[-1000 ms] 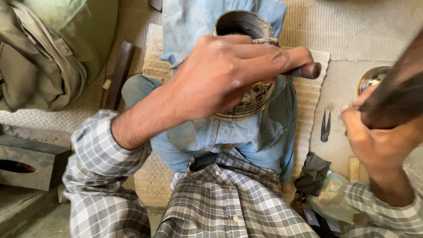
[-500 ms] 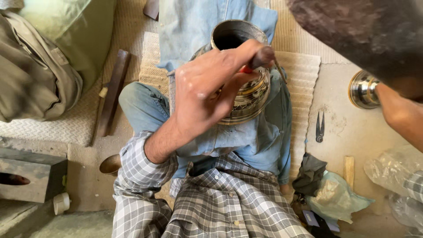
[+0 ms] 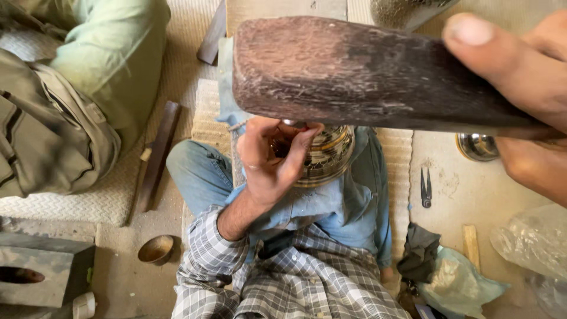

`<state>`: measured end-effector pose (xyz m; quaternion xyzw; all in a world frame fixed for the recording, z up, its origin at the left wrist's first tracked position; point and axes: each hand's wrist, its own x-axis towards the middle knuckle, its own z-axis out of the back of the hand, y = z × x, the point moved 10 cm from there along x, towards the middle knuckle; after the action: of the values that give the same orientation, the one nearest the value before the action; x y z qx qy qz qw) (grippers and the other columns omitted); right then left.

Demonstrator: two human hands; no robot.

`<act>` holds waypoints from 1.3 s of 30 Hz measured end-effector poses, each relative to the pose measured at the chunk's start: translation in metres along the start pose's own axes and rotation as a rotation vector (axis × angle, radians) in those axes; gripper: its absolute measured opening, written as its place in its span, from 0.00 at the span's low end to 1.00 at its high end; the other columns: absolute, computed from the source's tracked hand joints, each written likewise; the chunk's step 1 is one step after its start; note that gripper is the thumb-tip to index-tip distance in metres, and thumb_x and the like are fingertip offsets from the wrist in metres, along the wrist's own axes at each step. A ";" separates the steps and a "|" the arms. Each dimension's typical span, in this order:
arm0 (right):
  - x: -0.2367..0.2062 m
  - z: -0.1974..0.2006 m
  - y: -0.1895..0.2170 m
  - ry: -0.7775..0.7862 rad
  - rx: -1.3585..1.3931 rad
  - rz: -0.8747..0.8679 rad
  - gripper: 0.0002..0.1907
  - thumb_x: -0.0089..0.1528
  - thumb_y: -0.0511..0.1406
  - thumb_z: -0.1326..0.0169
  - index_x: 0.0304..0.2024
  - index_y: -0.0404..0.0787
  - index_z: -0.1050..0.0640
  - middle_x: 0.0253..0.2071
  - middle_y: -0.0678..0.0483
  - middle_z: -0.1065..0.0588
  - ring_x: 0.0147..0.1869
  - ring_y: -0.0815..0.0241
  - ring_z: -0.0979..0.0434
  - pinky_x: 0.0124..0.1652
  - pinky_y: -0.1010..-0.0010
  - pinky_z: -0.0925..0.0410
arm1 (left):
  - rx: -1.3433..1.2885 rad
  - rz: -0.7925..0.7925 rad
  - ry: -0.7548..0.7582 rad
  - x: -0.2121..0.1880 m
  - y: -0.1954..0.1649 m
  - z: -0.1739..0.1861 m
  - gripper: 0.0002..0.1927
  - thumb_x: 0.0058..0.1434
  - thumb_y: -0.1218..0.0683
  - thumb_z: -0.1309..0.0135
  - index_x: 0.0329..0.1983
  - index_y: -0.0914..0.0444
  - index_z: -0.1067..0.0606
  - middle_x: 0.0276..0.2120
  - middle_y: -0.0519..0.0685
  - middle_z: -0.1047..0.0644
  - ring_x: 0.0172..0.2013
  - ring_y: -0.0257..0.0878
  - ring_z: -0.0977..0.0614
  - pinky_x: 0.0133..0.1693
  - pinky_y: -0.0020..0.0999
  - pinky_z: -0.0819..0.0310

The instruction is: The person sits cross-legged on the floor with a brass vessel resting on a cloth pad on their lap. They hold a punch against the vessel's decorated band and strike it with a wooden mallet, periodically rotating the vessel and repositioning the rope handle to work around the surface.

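— Where were your hands just then?

— My right hand (image 3: pixel 520 88) was raised close under my eyes, fingers wrapped around the dark wooden mallet handle (image 3: pixel 366 74), thumb pressed along its top. The wood's blunt end ran out to the left and covered the upper half of what I could see.

— And the left?

— My left hand (image 3: pixel 269 162) was down over my lap, fingers curled tight round a thin tool whose tip I could not make out, hidden under the wood's lower edge. It was set against the engraved metal bowl (image 3: pixel 328 155) that rested on the blue cloth (image 3: pixel 348 207) across my knees.

— Much room around you?

— To my left a wooden strip (image 3: pixel 156 156) lay along the edge of the woven mat (image 3: pixel 207 118), near my knee, and a small brass cup (image 3: pixel 156 249) stood on the floor well apart from it. A person in green clothing (image 3: pixel 77 100) filled that corner. To my right sat a shiny metal vessel (image 3: pixel 477 146), small pincers (image 3: pixel 425 188) below it, and crumpled plastic bags (image 3: pixel 466 283) at the mat's lower edge. Bare floor showed between the pincers and the bags.
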<state>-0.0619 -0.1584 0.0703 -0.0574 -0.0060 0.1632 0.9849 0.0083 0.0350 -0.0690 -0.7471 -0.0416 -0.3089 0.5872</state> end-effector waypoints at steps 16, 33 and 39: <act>-0.014 0.018 0.024 0.140 -0.058 -0.004 0.50 0.47 0.25 0.38 0.71 0.59 0.32 0.31 0.54 0.29 0.30 0.58 0.29 0.35 0.63 0.30 | -0.260 -0.055 -0.021 -0.018 0.010 0.007 0.28 0.67 0.70 0.40 0.66 0.67 0.39 0.56 0.56 0.24 0.53 0.37 0.18 0.54 0.32 0.19; -0.173 -0.217 0.074 -1.157 1.146 -0.777 0.44 0.66 0.28 0.37 0.72 0.31 0.54 0.45 0.51 0.27 0.47 0.61 0.23 0.52 0.69 0.25 | 0.032 -0.035 0.471 0.042 -0.058 -0.027 0.21 0.70 0.66 0.39 0.64 0.65 0.30 0.52 0.48 0.19 0.49 0.34 0.13 0.48 0.24 0.14; -0.183 -0.228 0.069 -0.905 0.977 -0.882 0.45 0.65 0.25 0.37 0.77 0.31 0.48 0.35 0.50 0.26 0.40 0.62 0.27 0.48 0.69 0.33 | 0.295 -0.312 0.560 0.032 -0.074 -0.047 0.26 0.66 0.62 0.35 0.66 0.59 0.29 0.54 0.48 0.19 0.46 0.40 0.14 0.45 0.31 0.18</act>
<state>-0.2505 -0.1776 -0.1631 0.4601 -0.3550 -0.2498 0.7745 -0.0164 0.0053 0.0159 -0.5253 -0.0370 -0.5783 0.6231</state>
